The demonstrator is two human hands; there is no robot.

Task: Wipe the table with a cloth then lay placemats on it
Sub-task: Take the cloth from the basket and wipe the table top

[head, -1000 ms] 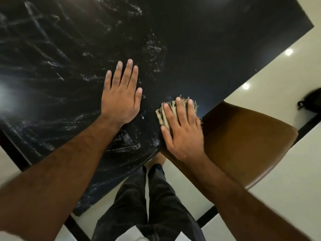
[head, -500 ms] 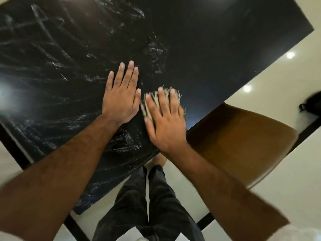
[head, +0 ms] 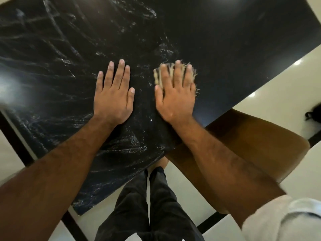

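**Hands pressing flat on black table, right one over a frayed cloth**

Both hands are lying palm-down on the near part of a glossy black table [head: 225, 40], seen from above by the person leaning over it. The left hand [head: 113, 94] is resting flat on the bare surface with its fingers straight and slightly spread, holding nothing. The right hand [head: 175, 96], just to its right and not touching it, is pressing straight fingers down on a small beige cloth [head: 156, 76]. It is not curling round the cloth.

The cloth is lying on the tabletop under the right fingers and palm, near the table's right edge. Its frayed threads are sticking out past the fingertips and along the hand's right side. It is slightly blurred, so its weave cannot be made out.

Pale, smeary streaks [head: 57, 54] are showing across the left and near parts of the tabletop, while the far right part is looking darker and plainer.

A brown chair [head: 260, 136] is standing at the table's right edge, partly under the right forearm. A light sleeve [head: 286, 218] is showing at the bottom right. Dark trousers [head: 156, 206] are visible below the near corner, above a shiny pale floor [head: 286, 79] that is reflecting ceiling lights. A dark object [head: 312, 113] is lying on the floor at the far right, too small to identify.
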